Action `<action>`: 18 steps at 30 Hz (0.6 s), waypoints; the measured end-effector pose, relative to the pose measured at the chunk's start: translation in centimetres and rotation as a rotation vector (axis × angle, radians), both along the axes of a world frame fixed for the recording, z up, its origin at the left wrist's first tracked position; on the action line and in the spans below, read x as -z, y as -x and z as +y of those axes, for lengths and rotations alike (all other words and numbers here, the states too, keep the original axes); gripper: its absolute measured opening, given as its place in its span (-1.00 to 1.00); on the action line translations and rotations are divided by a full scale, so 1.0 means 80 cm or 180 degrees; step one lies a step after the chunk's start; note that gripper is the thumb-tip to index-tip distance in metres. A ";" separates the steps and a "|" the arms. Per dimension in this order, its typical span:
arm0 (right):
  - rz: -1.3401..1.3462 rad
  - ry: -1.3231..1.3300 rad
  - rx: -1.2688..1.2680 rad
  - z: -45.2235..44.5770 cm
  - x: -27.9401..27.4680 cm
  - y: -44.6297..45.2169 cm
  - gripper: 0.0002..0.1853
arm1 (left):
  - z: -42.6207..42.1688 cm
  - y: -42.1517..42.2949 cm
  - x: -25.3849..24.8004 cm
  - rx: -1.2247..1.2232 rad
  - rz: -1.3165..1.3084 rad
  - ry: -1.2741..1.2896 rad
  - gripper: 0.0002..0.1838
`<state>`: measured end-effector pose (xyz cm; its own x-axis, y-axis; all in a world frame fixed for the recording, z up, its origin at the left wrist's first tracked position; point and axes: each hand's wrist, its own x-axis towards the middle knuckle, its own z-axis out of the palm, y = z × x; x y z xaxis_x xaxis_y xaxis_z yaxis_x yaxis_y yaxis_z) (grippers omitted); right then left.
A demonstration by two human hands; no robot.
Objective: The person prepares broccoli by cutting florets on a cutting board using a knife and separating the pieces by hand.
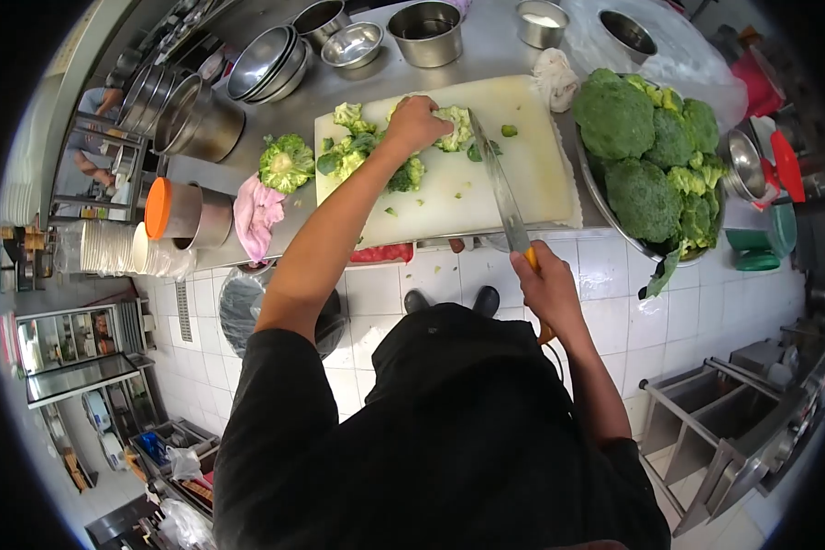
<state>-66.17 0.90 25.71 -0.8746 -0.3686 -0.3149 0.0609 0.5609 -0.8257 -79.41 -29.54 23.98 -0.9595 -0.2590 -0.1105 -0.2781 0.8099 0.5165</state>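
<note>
On the white cutting board (449, 202) lie cut broccoli pieces and small green scraps. My left hand (414, 124) is closed over the pieces near the board's far edge, its fingertips at a pale floret (454, 128); whether it grips one is hidden. My right hand (548, 280) is wrapped round the yellow handle of a long knife (504, 188). The blade points away from me, its tip just right of that floret. More florets (348, 156) sit left of my left hand. A broccoli head (287, 163) rests on the counter beyond the board's left edge.
A metal bowl (589, 188) heaped with broccoli heads stands at the right. A pink cloth (258, 215) lies on the left, a white cloth (555, 80) at the board's far right corner. Metal pots (426, 37) and bowls line the back. Another person (87, 165) is far left.
</note>
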 end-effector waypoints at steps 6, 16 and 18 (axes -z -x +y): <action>0.0077 -0.0138 -0.0113 -0.004 0.015 0.001 -0.67 | 0.012 -0.013 0.023 -0.0127 0.0102 -0.0083 -0.37; 0.0363 -0.0490 -0.0054 0.012 0.004 0.004 -0.68 | 0.007 -0.047 0.011 0.0027 0.0141 -0.0345 -0.35; 0.0242 -0.0478 -0.0186 0.012 -0.010 0.000 -0.68 | 0.006 -0.051 0.015 0.0023 0.0186 -0.0398 -0.36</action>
